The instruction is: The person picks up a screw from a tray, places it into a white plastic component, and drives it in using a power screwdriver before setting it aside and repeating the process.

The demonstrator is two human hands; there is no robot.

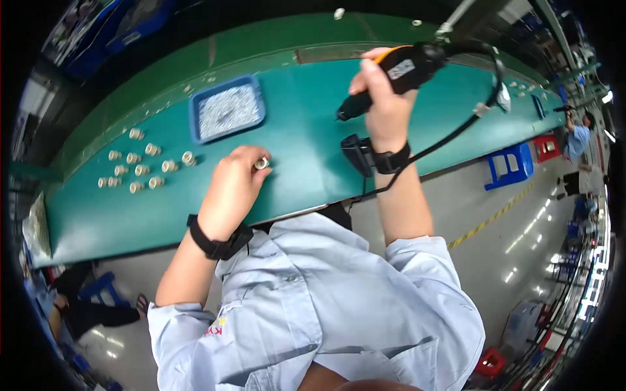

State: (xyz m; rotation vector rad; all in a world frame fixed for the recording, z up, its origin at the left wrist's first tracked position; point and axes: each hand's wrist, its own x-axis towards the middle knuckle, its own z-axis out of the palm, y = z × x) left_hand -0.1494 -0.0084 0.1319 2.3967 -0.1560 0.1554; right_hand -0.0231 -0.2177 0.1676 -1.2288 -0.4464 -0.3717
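Between the thumb and fingers of my left hand [236, 176] is a small round metal fitting [261, 163], its ring-shaped end turned up, just above the green bench top. My right hand [386, 98] is wrapped round a black and orange electric screwdriver [405, 68], whose dark tip points down and left, to the right of the fitting and apart from it. A blue tray [195, 124] full of small silvery screws or pins lies beyond my left hand. Several similar metal fittings [142, 170] stand and lie scattered on the bench to the left.
The screwdriver's black cable [456, 133] loops past my right forearm. A bag [38, 225] sits at the bench's left end. Blue [509, 166] and red stools [546, 148] stand on the floor at right. Other people [577, 137] are at far right and lower left.
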